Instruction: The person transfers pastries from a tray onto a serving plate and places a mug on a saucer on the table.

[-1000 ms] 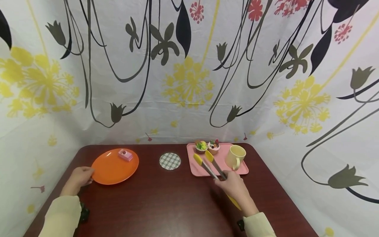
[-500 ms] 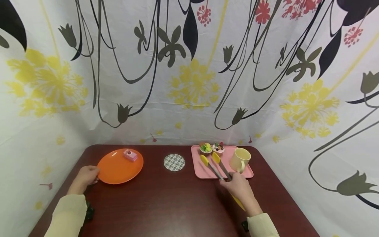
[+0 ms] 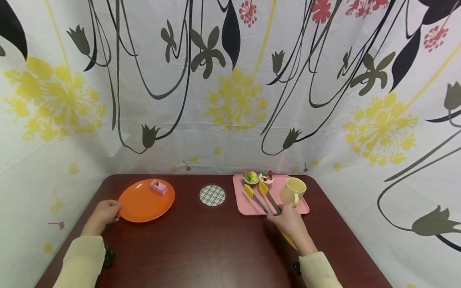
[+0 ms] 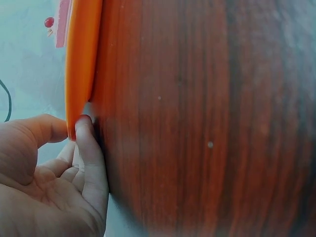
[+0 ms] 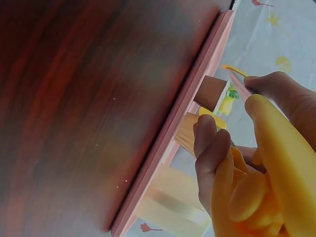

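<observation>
My left hand (image 3: 102, 214) pinches the orange plate (image 3: 145, 201) rim at lower left, thumb over finger, plain only in the left wrist view. My right hand (image 3: 289, 224) grips the yellow tongs (image 3: 260, 195), tips spread over the pink tray (image 3: 252, 208) at centre right. Count: two cupcakes (image 3: 258, 177), one mug (image 3: 293, 191), one coaster (image 3: 212, 195).

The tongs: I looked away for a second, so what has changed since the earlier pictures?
The right hand has carried the open tongs farther over the pink tray, their yellow tips now close to the two small cakes. The left hand still grips the orange plate; mug and coaster unmoved.
</observation>
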The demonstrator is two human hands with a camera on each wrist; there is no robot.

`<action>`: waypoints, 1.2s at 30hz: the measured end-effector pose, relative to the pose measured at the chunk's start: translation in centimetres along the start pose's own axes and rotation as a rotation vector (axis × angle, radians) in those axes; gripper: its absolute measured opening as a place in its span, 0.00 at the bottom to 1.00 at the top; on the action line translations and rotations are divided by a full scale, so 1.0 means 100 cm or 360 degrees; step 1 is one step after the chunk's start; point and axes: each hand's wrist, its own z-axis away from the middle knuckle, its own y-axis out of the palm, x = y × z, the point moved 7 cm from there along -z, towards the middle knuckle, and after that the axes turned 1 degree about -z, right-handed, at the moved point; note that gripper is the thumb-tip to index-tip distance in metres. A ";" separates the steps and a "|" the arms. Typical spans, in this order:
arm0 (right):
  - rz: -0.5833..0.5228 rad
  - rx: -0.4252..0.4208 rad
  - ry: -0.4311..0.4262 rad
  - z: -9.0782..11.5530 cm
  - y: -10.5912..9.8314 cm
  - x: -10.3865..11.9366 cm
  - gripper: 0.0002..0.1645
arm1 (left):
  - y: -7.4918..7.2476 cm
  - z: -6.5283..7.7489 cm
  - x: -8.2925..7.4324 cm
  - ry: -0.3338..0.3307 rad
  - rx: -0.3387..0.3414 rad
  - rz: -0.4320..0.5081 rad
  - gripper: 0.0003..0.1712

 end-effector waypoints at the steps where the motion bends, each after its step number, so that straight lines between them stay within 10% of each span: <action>1: -0.0009 -0.0002 -0.0002 -0.001 0.000 0.001 0.16 | 0.000 -0.001 0.001 -0.0006 -0.0003 0.0001 0.30; 36: 0.0117 0.0009 -0.0005 -0.031 0.007 0.013 0.21 | -0.001 -0.004 0.006 -0.0002 0.0008 -0.0039 0.32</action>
